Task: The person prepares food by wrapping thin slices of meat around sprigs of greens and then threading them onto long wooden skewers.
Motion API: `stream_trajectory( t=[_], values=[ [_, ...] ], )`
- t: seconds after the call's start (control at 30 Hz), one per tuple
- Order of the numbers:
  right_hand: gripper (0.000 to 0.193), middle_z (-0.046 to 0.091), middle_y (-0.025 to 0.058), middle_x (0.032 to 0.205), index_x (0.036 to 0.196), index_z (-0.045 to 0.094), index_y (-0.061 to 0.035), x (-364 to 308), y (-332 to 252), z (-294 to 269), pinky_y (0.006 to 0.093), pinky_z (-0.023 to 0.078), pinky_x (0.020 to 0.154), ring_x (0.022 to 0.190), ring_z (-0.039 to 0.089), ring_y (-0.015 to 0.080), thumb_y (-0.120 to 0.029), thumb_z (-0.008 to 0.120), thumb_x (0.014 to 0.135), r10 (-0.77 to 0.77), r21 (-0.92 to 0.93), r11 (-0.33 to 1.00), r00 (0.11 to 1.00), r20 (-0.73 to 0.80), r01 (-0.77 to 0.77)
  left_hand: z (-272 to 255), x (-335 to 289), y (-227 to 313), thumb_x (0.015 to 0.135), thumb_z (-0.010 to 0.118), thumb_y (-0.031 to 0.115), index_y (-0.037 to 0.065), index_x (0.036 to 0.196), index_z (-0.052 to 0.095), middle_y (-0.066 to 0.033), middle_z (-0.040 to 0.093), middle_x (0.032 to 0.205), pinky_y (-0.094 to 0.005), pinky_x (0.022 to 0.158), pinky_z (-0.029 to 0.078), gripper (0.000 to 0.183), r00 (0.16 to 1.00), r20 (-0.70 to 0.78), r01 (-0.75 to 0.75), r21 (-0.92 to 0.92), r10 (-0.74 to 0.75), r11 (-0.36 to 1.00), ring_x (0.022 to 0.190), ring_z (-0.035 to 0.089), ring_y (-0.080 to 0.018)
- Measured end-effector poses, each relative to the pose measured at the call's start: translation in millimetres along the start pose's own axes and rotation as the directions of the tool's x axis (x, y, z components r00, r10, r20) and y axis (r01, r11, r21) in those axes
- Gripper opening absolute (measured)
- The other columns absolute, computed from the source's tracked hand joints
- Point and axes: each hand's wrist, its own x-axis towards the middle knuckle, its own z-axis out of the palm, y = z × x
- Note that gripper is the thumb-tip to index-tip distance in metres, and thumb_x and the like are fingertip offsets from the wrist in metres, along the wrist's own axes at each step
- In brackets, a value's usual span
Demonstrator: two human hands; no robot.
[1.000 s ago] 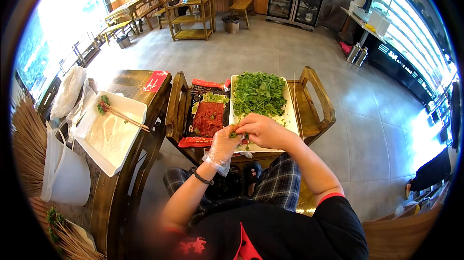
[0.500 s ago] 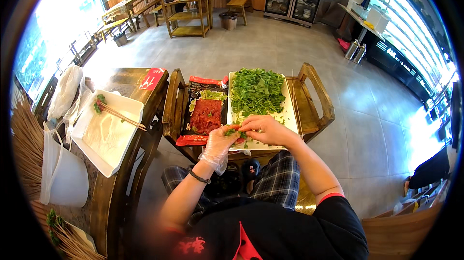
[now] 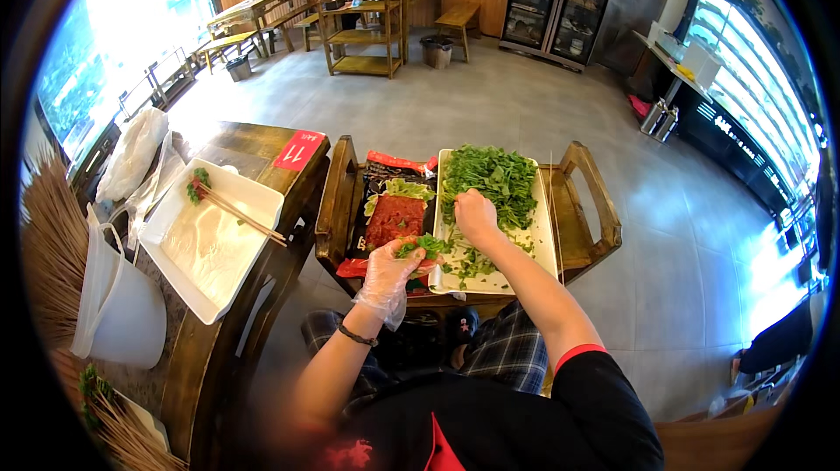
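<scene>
My left hand, in a clear plastic glove, is closed around a small bunch of leafy greens. It hovers over the near edge of a tray of red raw meat, which has pale green leaves along its far side. My right hand reaches to the left side of a heap of chopped leafy greens. Its fingers are pinched together against the greens; the fingertips are partly hidden. A white tray holds that heap, with loose bits scattered at its near end.
On the wooden table at left lie a white tray with a few skewers, a plastic bag and a white bucket beside many bamboo sticks. More skewers lie nearer. A wooden cart carries the food trays.
My right hand has left my left hand and moved up and right to the heap of greens. My left hand keeps its bunch. The whole view has shifted slightly.
</scene>
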Motion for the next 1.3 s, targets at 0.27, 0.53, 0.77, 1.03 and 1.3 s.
stream_trajectory(
  t=[0.27, 0.53, 0.77, 1.03, 1.3],
  values=[
    [0.017, 0.062, 0.0148, 0.081, 0.081, 0.066, -0.0044, -4, 37, -51, 0.0359, 0.047, 0.073, 0.077, 0.060, 0.0286, -0.011, 0.052, 0.074, -0.031, 0.213, 0.977, 0.988, 0.152, -0.002, -7, -3, 10, 0.084, 0.055, 0.002, -0.005, 0.097, 0.053, -0.0147, 0.062, 0.087, -0.0262, 0.065, 0.054, 0.015, 0.999, 0.020, 0.040, -0.034, -0.039, 0.999, 0.079, 0.064, -0.0213],
    [0.018, 0.059, 0.0169, 0.084, 0.080, 0.065, -0.0022, -15, 28, -15, 0.0384, 0.047, 0.072, 0.077, 0.059, 0.0314, -0.018, 0.060, 0.073, 0.014, 0.027, 0.999, 0.987, 0.161, -0.019, 4, 3, -5, 0.084, 0.055, 0.003, -0.004, 0.100, 0.051, -0.0152, 0.062, 0.090, -0.0265, 0.067, 0.054, 0.018, 0.997, 0.039, 0.063, 0.021, -0.064, 0.998, 0.079, 0.064, -0.0207],
    [0.017, 0.061, 0.0150, 0.078, 0.082, 0.064, -0.0025, -13, 42, -40, 0.0364, 0.047, 0.069, 0.074, 0.059, 0.0287, -0.014, 0.059, 0.070, -0.197, 0.250, 0.958, 0.953, 0.228, 0.139, 3, -2, -3, 0.084, 0.055, 0.002, -0.003, 0.102, 0.051, -0.0174, 0.062, 0.091, -0.0255, 0.066, 0.053, 0.020, 0.995, 0.056, 0.082, 0.022, -0.083, 0.996, 0.078, 0.064, -0.0203],
    [0.017, 0.061, 0.0150, 0.075, 0.075, 0.062, -0.0017, -41, 43, -34, 0.0373, 0.048, 0.067, 0.073, 0.059, 0.0306, -0.017, 0.062, 0.067, -0.164, 0.126, 0.985, 0.895, 0.415, 0.122, 4, 2, -10, 0.085, 0.053, 0.003, -0.002, 0.104, 0.050, -0.0167, 0.063, 0.090, -0.0252, 0.067, 0.053, 0.020, 0.995, 0.068, 0.062, 0.051, -0.066, 0.997, 0.077, 0.064, -0.0180],
    [0.013, 0.060, 0.0161, 0.072, 0.076, 0.059, -0.0020, -49, 39, -37, 0.0393, 0.047, 0.065, 0.069, 0.058, 0.0322, -0.012, 0.058, 0.068, -0.203, 0.011, 0.976, 0.900, 0.386, 0.216, 5, 0, -7, 0.083, 0.054, -0.002, -0.009, 0.108, 0.048, -0.0120, 0.060, 0.092, -0.0254, 0.069, 0.051, 0.028, 0.994, 0.056, 0.089, 0.033, -0.091, 0.995, 0.076, 0.062, -0.0158]
  ],
)
